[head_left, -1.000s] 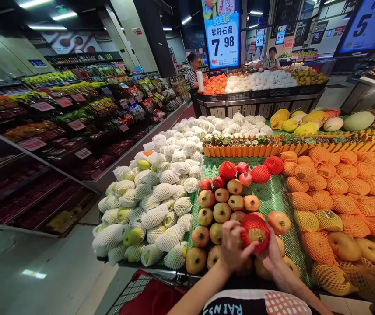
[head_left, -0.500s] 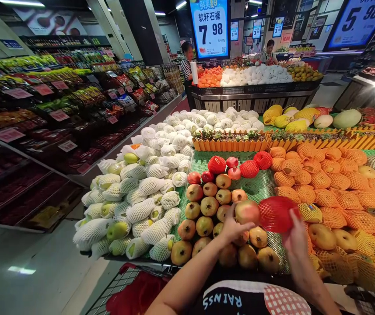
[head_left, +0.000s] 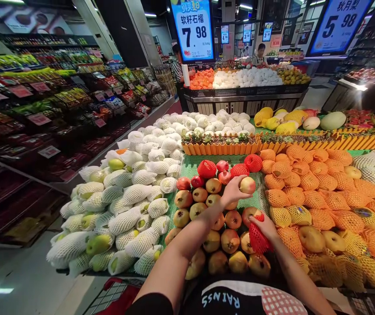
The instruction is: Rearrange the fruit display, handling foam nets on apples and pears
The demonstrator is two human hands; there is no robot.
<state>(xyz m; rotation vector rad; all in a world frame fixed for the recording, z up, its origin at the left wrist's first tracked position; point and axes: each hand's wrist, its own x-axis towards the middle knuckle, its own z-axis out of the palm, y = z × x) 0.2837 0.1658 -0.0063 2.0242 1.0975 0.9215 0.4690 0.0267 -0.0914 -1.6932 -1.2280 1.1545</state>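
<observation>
My left hand [head_left: 233, 190] is closed around a bare, pale pink-yellow pomegranate [head_left: 247, 185], reaching over the far part of the pomegranate display. Closer to my body, my right hand [head_left: 263, 224] grips a crumpled red foam net sleeve [head_left: 258, 238], which hangs down over the front rows. A pomegranate [head_left: 247, 215] lies right beside my right fingers; whether they touch it I cannot tell. Rows of bare pomegranates [head_left: 229, 241] sit under both arms. Behind them are smaller red ones and several in red foam nets [head_left: 206, 168].
White-netted pears [head_left: 139, 193] are heaped on the left, orange-netted fruit [head_left: 317, 199] on the right. An orange picket-fence planter [head_left: 220, 149] crosses behind. A shopping cart [head_left: 108, 295] stands at lower left. Two people are near the far stand [head_left: 246, 91].
The red net has come away from the pomegranate. My left hand has moved farther forward with the fruit, and my right hand has come down and left with the crumpled net.
</observation>
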